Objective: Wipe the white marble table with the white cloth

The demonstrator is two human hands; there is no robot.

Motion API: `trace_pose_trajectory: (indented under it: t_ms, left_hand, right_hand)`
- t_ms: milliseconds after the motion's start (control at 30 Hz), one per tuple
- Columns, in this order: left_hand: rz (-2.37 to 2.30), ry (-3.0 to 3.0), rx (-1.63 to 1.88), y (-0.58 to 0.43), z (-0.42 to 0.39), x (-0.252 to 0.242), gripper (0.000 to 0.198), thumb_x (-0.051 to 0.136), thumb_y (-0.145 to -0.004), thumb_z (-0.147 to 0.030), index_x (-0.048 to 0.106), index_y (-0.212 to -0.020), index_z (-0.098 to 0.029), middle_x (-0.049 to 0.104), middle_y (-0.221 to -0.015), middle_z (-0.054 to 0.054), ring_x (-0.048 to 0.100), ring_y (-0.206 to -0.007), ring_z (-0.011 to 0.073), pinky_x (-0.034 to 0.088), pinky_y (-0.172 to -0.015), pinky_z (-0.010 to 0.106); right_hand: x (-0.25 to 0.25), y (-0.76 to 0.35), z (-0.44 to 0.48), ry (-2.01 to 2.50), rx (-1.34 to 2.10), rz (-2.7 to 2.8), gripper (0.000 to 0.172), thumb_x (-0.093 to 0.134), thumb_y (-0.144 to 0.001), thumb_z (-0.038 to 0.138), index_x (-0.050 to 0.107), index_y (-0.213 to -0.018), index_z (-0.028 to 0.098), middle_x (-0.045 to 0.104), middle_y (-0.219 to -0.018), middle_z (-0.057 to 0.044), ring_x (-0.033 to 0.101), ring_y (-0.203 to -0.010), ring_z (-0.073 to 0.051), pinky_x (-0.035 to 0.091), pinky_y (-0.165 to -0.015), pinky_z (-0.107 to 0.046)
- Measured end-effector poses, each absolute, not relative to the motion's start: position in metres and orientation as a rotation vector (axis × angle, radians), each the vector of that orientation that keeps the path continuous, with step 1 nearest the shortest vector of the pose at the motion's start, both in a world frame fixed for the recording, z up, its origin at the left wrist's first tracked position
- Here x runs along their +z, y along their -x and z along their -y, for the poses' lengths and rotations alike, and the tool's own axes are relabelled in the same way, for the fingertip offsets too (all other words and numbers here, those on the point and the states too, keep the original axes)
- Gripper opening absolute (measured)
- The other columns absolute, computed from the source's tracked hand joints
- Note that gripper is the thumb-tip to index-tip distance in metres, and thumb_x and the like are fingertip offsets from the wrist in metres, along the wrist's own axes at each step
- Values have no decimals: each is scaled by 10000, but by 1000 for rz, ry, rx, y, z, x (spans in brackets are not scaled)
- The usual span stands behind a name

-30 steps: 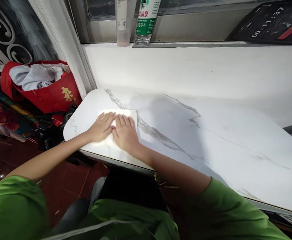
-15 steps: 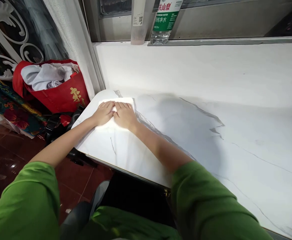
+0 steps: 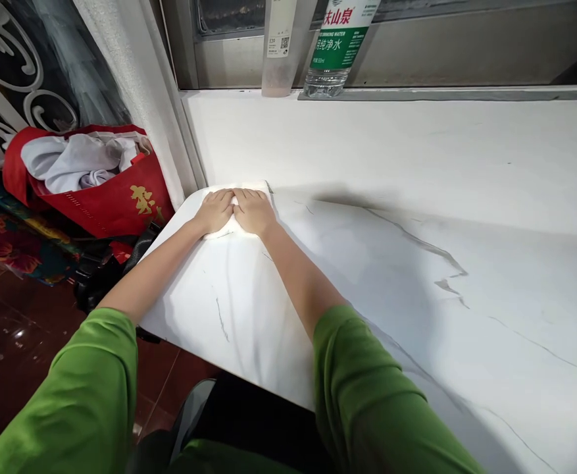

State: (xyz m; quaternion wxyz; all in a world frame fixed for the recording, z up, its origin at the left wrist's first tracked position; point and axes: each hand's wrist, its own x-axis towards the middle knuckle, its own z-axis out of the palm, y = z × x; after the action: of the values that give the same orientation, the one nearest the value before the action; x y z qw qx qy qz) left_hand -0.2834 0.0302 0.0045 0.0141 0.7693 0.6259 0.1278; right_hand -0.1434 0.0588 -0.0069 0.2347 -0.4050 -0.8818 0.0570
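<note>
A folded white cloth lies flat near the far left corner of the white marbled table. My left hand rests palm down on the cloth's left part, fingers stretched out. Beside it, my right hand presses flat on the right part, its fingers also extended. The two hands touch at the thumbs and fingertips. Most of the cloth is hidden beneath them.
On the ledge behind the table stand a water bottle and a clear plastic container. Left of the table are a red bag with white fabric inside, a white curtain and a black bag.
Both hands and the cloth beneath them have slid toward the table's far edge. The arms are stretched further out, and the camera view has shifted slightly.
</note>
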Motion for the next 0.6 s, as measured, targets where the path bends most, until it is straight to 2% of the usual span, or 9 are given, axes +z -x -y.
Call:
trace_pose_trajectory:
  t_ms: [167, 333, 467, 600]
  left_hand:
    - [-2006, -2383, 371, 300, 11, 6, 512, 308, -941, -244, 439, -1418, -110, 439, -1531, 158, 373, -1431, 271, 238, -1204, 483]
    - [-2064, -2408, 316, 319, 100, 9, 523, 266, -970, -298, 432, -1413, -76, 438, -1523, 185, 372, -1432, 271, 237, -1209, 460]
    - [-2157, -2344, 308, 319, 175, 12, 535, 243, -984, -330, 396, -1446, -110, 420, -1541, 170, 348, -1451, 279, 231, -1212, 492]
    - [-2145, -2308, 293, 314, 202, 16, 538, 242, -983, -336, 376, -1468, -146, 418, -1548, 147, 345, -1457, 274, 237, -1214, 500]
  right_hand:
    - [-4, 154, -23, 1026, 148, 2505, 536, 342, -944, 166, 433, -1445, -2, 504, -1480, -193, 428, -1361, -294, 228, -1148, -419]
    - [-1, 169, 51, 909, 146, 2569, 565, 369, -945, 209, 414, -1462, -16, 457, -1515, -218, 405, -1385, -333, 220, -1167, -473]
    - [2, 170, 111, 793, 159, 2615, 592, 380, -947, 243, 396, -1480, -14, 437, -1529, -218, 393, -1397, -344, 215, -1183, -490]
    - [3, 166, 135, 773, 202, 2603, 589, 379, -946, 252, 413, -1470, -15, 452, -1517, -221, 390, -1401, -345, 226, -1185, -488]
